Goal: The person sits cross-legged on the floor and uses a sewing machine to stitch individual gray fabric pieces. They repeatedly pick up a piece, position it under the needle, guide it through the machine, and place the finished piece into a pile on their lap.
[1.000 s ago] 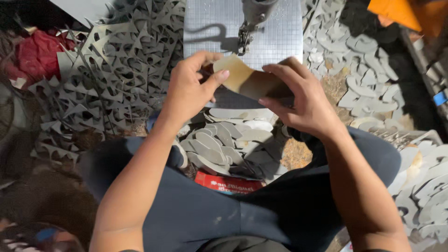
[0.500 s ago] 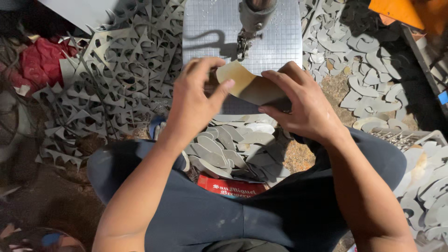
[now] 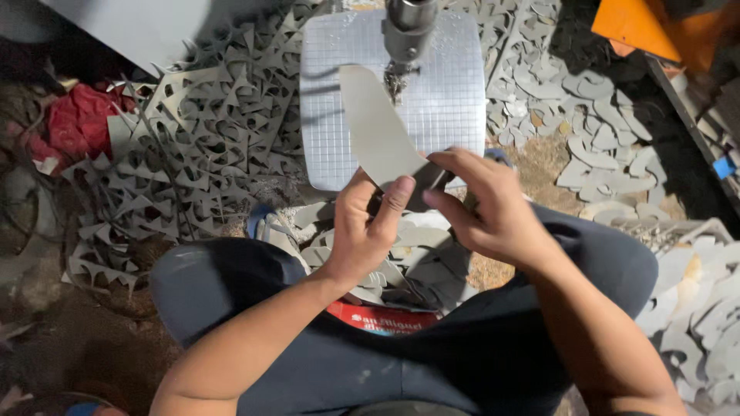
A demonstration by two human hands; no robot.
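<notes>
The person sits low with knees apart, both hands raised over a small gridded worktop [image 3: 455, 115] that carries the head of a cutting machine [image 3: 407, 35] at its 12 o'clock edge. The thing in hand is a grey sole-shaped piece [image 3: 374, 127], long and narrow with one rounded end.

The left hand [image 3: 362, 231] is closed on the near end of the grey sole-shaped piece, thumb laid across its top face and fingers curled beneath. The right hand [image 3: 482, 204] sits just beside it at 3 o'clock, fingers bent and pinching the same near end from the other side; how firmly it bears on the piece cannot be told, since the fingers partly hide the edge.

From the hands the piece runs away toward 11 o'clock. Its long axis lies nearly straight out from the body, tilted a little to the left, and its rounded far end reaches just left of the machine's blade or needle [image 3: 396, 81], close beside it. Whether it touches the metal cannot be told. Both hands hold the same end, with the left the more fully wrapped around it.

Around the worktop the floor is heaped with grey offcuts [image 3: 193, 146] at 9 to 11 o'clock and cut sole shapes [image 3: 593, 146] at 1 to 3 o'clock. More cut pieces [image 3: 401, 262] lie between the knees, above a red-labelled tin [image 3: 381, 317]. A red cloth [image 3: 77, 123] lies at 9 o'clock and an orange sheet [image 3: 632, 27] at 1 o'clock
</notes>
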